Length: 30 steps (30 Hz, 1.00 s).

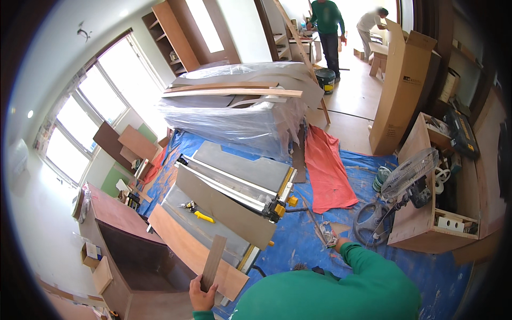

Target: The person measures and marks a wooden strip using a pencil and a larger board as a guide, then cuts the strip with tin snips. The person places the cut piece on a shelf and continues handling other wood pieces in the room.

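My left hand [201, 295] grips the lower end of a brown wood-grain strip [215, 258], which stands tilted over a curved light-wood sheet [186, 240]. My right hand [340, 243] is stretched out low to the right, with its fingers closed around something small and pale that I cannot make out. A grey-topped cutting table [213, 232] with metal rails lies in front of me. Across it rests a long grey-brown panel [226, 205]. Yellow-handled snips [198, 212] sit on the table's grey surface.
A blue tarp [298, 250] with scraps covers the floor, with a red cloth [328, 173] on it. To the right are a fan [408, 176], an open wooden cabinet [421, 229] and a tall cardboard box [400, 96]. Plastic-wrapped furniture [229, 120] stands ahead. Two people [327, 24] are farther back.
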Tool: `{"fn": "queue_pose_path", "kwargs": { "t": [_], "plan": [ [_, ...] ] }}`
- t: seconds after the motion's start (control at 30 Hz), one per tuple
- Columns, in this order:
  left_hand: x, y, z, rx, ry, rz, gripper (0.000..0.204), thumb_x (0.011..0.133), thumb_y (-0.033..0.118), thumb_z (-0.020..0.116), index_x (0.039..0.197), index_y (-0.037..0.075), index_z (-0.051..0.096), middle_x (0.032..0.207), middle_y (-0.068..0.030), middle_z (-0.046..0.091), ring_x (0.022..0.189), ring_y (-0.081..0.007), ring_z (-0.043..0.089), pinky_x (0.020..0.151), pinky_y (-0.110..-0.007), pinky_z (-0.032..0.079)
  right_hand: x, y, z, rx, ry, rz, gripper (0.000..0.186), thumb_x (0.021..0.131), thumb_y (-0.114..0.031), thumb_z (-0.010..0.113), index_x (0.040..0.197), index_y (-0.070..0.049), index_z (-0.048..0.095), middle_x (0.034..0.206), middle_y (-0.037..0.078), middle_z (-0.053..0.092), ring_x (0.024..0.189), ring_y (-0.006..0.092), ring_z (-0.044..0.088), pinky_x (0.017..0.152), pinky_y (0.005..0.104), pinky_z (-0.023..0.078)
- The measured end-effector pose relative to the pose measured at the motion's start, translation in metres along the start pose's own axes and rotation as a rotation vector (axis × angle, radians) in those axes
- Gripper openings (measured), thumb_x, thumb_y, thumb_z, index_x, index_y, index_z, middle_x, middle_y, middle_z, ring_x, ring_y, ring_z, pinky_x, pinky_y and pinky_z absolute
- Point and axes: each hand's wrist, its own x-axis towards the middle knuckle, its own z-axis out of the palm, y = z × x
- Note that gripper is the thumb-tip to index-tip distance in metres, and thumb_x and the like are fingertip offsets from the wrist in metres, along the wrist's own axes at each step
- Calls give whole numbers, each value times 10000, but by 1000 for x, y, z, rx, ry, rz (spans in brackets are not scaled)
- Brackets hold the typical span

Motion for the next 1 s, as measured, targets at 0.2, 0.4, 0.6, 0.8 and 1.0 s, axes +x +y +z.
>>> {"fn": "queue_pose_path", "kwargs": {
  "t": [0.2, 0.4, 0.6, 0.8, 1.0],
  "plan": [
    [9, 13, 5, -2, -26, 30, 610, 720, 181, 896, 1242, -4, 644, 1071, -187, 660, 998, -380, 659, 879, -447, 540, 3, 43, 10, 81, 7, 35, 422, 938, -428, 753, 1054, -24, 792, 1005, 186, 785, 871, 326, 769, 789, 464, 610],
    [16, 23, 11, 2, -51, 27, 602, 718, 180, 894, 1235, -1, 644, 1059, -189, 658, 996, -385, 658, 875, -451, 541, 19, 43, 22, 95, -165, 62, 439, 920, -428, 800, 1016, 1, 785, 865, 145, 781, 685, 239, 750, 663, 427, 610],
    [13, 15, 19, 17, -58, 13, 610, 708, 192, 904, 1228, 0, 650, 1055, -194, 662, 996, -395, 660, 877, -463, 542, 25, 37, 29, 33, 92, -60, 476, 924, -431, 788, 1217, -58, 742, 908, 132, 791, 731, 257, 758, 690, 443, 612],
    [24, 33, 19, 1, -101, 25, 600, 785, 290, 888, 1268, 18, 659, 1149, -204, 676, 1051, -371, 662, 915, -470, 539, 49, 48, 44, -184, 89, -272, 508, 930, -518, 755, 1137, -54, 756, 1019, 161, 790, 828, 275, 764, 738, 470, 605],
    [23, 47, 12, 34, -102, 37, 590, 820, 309, 875, 1285, 16, 662, 1152, -214, 676, 1036, -390, 657, 892, -462, 549, 26, 59, 41, -34, -185, 14, 542, 961, -590, 705, 1040, -59, 778, 1026, 172, 771, 861, 279, 749, 714, 480, 579]
  ]
}}
